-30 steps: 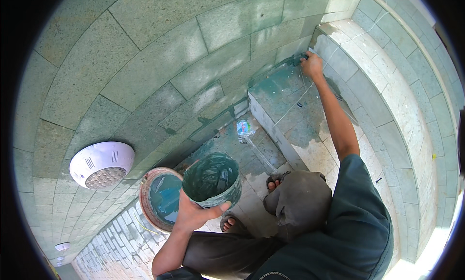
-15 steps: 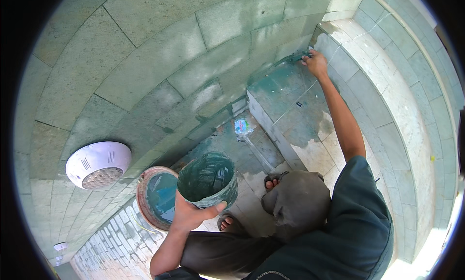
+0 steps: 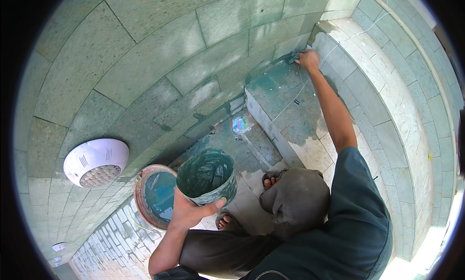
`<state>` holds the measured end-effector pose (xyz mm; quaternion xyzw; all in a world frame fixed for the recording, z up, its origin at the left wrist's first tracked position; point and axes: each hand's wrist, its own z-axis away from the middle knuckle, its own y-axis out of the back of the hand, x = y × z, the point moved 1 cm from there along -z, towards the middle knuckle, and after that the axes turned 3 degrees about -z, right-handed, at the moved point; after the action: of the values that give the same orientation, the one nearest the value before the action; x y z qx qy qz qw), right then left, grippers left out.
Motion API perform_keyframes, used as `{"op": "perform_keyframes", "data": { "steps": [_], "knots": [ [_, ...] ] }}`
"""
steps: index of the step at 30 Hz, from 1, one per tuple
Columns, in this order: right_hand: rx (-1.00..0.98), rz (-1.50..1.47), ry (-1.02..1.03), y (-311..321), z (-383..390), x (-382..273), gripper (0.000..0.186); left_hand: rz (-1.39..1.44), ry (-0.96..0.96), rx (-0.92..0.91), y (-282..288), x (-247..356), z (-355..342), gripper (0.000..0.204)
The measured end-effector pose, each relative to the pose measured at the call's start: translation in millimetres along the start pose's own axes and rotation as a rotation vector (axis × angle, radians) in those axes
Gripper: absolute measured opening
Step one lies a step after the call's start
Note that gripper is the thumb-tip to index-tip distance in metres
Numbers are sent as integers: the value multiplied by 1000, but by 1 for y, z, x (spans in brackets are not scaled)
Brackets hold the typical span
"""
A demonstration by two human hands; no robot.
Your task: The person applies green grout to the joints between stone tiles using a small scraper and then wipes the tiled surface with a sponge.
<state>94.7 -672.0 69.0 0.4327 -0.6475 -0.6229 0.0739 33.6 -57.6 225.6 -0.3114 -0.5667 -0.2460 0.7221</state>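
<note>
My left hand (image 3: pixel 193 213) is wrapped round a green-smeared plastic pot (image 3: pixel 219 196), tilted so its wet, dark green inside shows. My right arm reaches far out to the corner where the tiled wall (image 3: pixel 184 42) meets a green-smeared step (image 3: pixel 276 88). There my right hand (image 3: pixel 308 60) is closed, its fingertips low against the joint. A small dark piece shows at those fingers, too small to name. Below the pot, to the left, stands a round bucket (image 3: pixel 140 202) with blue-green paste or liquid in it.
A white round lamp (image 3: pixel 97 161) juts from the wall at left. A thin string (image 3: pixel 286 110) runs across the step. On the lower floor lies a small printed packet (image 3: pixel 240 125). Tiled ledges (image 3: pixel 387 101) curve up at right. My knee (image 3: pixel 300 202) and sandalled feet are below.
My right hand has slid a little to the left along the joint between wall and step. My left hand keeps the pot in nearly the same place.
</note>
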Motion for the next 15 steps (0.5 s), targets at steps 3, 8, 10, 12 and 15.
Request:
{"op": "perform_keyframes", "data": {
  "steps": [3,8,10,12,15],
  "knots": [
    [11,-167,-42,-7,24,-25,28,-10,4,40,7,1,8,72],
    [48,-155,72,19,24,-12,29,-10,-3,20,4,3,6,72],
    [139,35,259,26,21,-3,28,-2,-17,1,1,3,3,73],
    [219,217,424,23,26,-6,27,-5,-30,-9,0,3,1,73],
    [-11,-136,19,16,29,-24,28,5,-30,3,-1,7,0,72]
  ]
}}
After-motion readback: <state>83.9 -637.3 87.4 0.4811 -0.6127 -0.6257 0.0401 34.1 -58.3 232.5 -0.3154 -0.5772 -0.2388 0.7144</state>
